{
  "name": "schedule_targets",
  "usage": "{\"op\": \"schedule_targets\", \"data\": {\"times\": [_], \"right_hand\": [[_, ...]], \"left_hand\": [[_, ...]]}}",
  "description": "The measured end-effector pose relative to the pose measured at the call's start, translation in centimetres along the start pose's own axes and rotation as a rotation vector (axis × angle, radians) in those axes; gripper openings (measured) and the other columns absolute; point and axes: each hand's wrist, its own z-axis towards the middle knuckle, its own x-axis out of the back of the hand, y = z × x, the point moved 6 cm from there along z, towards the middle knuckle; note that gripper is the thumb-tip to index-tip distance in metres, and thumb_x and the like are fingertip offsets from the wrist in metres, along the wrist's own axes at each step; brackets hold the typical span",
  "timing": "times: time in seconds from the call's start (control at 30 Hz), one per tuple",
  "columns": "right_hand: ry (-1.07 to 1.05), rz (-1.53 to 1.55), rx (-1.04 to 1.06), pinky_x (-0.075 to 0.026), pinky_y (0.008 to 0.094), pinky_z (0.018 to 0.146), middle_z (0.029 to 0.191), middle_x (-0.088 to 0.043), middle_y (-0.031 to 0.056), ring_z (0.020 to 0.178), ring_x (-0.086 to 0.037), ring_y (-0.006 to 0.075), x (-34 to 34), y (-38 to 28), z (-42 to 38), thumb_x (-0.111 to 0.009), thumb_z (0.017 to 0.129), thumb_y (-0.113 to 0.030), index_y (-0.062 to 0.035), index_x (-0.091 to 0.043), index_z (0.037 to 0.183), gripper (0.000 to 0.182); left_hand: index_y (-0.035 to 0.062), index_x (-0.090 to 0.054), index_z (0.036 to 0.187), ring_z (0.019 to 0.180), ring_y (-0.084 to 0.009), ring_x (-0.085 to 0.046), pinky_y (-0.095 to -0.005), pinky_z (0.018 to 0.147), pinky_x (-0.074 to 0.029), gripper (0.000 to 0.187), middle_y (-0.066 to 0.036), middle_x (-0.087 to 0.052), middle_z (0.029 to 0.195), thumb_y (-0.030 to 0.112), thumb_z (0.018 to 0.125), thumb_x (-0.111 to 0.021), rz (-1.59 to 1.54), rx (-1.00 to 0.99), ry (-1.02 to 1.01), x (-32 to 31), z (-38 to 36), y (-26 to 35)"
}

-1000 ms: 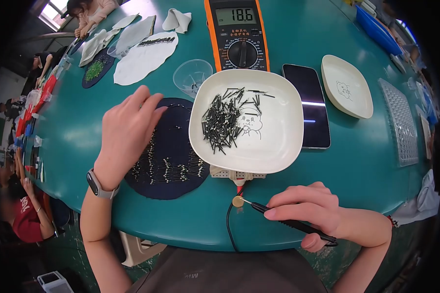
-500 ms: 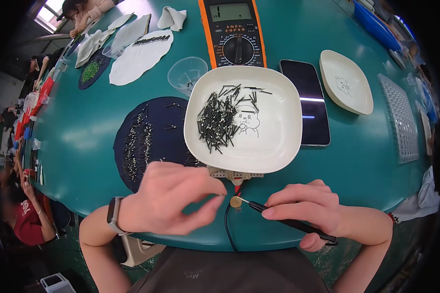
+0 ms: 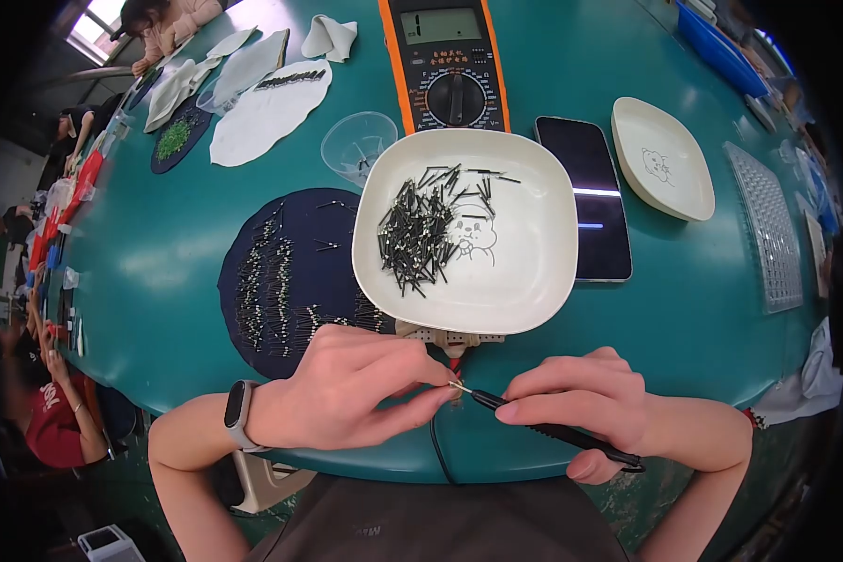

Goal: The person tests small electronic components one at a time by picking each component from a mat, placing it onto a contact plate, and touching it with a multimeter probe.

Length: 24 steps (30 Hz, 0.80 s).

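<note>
My right hand [image 3: 581, 398] grips a black test probe [image 3: 576, 435], its thin metal tip pointing left. Opposite it, my left hand [image 3: 361, 389] pinches thumb and forefinger at the probe's tip; whatever is between them is too small to name. Just below the tip lies a brass-coloured disc [image 3: 456, 395], partly hidden. Beyond my hands stands a cream dish [image 3: 529, 290] with a pile of thin black pin-like parts [image 3: 412, 234] on its left side. More such parts lie in rows on a round dark blue cloth [image 3: 253, 220].
An orange and black multimeter [image 3: 455, 61] lies behind the dish, beside a clear plastic cup [image 3: 361, 140]. To the right are a phone [image 3: 585, 248], a second cream dish [image 3: 684, 183] and a clear tray [image 3: 768, 244]. White cloths [image 3: 272, 117] lie back left. Other people sit along the left.
My left hand has moved right and slightly down, bringing its pinched fingertips to the probe's tip above the disc. My right hand and the probe have shifted slightly left.
</note>
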Motion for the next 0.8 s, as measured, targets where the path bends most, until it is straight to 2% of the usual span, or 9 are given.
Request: {"op": "schedule_targets", "data": {"times": [0.37,0.47,0.57,0.63,0.67,0.73,0.8], "right_hand": [[0.044,0.030,0.030,-0.041,0.0251,0.047,0.106,-0.067,0.0108,0.070,-0.066,0.0168,-0.1,0.1,-0.1,-0.058,0.096,-0.051,-0.0014,-0.070,0.121,0.057],[0.058,0.027,0.037,-0.041,0.0250,0.047,0.105,-0.068,0.0111,0.069,-0.066,0.0166,0.1,0.0,0.0,-0.056,0.097,-0.052,-0.0013,-0.071,0.120,0.058],[0.059,0.031,0.032,-0.041,0.0246,0.047,0.105,-0.068,0.0116,0.068,-0.066,0.0165,0.0,0.0,-0.1,-0.055,0.098,-0.052,-0.0011,-0.071,0.120,0.058],[0.062,0.027,0.036,-0.041,0.0242,0.047,0.105,-0.068,0.0118,0.067,-0.066,0.0166,0.1,0.0,-0.1,-0.055,0.098,-0.052,-0.0010,-0.071,0.120,0.058],[0.062,0.029,0.033,-0.042,0.0242,0.047,0.105,-0.068,0.0119,0.067,-0.066,0.0165,0.1,0.0,-0.1,-0.054,0.099,-0.052,-0.0010,-0.071,0.120,0.058],[0.066,0.035,0.027,-0.042,0.0241,0.047,0.105,-0.068,0.0120,0.067,-0.066,0.0165,0.0,0.0,-0.1,-0.054,0.099,-0.052,-0.0008,-0.071,0.120,0.058],[0.069,0.042,0.026,-0.043,0.0243,0.048,0.105,-0.068,0.0121,0.067,-0.065,0.0166,-0.1,0.0,-0.1,-0.054,0.099,-0.051,-0.0005,-0.071,0.120,0.057]], "left_hand": [[0.0068,-0.068,0.092,0.052,-0.0171,-0.061,-0.0308,0.044,-0.045,0.016,-0.003,-0.063,0.068,0.007,0.081,-0.080,-0.010,0.003,-0.005,0.0,0.0,0.1],[0.0061,-0.068,0.089,0.051,-0.0163,-0.059,-0.0296,0.044,-0.044,0.014,-0.003,-0.061,0.067,0.006,0.081,-0.080,0.135,-0.101,0.028,0.7,0.0,1.0],[0.0035,-0.067,0.084,0.049,-0.0147,-0.057,-0.0279,0.043,-0.041,0.013,-0.003,-0.059,0.065,0.004,0.081,-0.080,0.106,-0.036,0.209,4.1,0.1,0.5],[-0.0002,-0.066,0.082,0.047,-0.0149,-0.053,-0.0288,0.043,-0.038,0.010,-0.006,-0.057,0.063,-0.001,0.084,-0.076,0.294,0.076,0.232,7.2,0.6,-0.8],[0.0004,-0.067,0.085,0.051,-0.0164,-0.055,-0.0305,0.046,-0.040,0.010,-0.005,-0.057,0.067,0.002,0.084,-0.077,0.478,0.163,0.210,8.1,0.6,-1.5],[0.0016,-0.067,0.090,0.063,-0.0164,-0.059,-0.0310,0.053,-0.044,0.012,-0.003,-0.055,0.076,0.005,0.082,-0.076,0.972,0.023,0.117,8.5,0.4,-2.5],[0.0027,-0.067,0.092,0.070,-0.0164,-0.060,-0.0317,0.057,-0.046,0.014,-0.003,-0.053,0.082,0.007,0.080,-0.074,1.045,0.038,-0.013,7.6,-0.3,-3.8]]}}
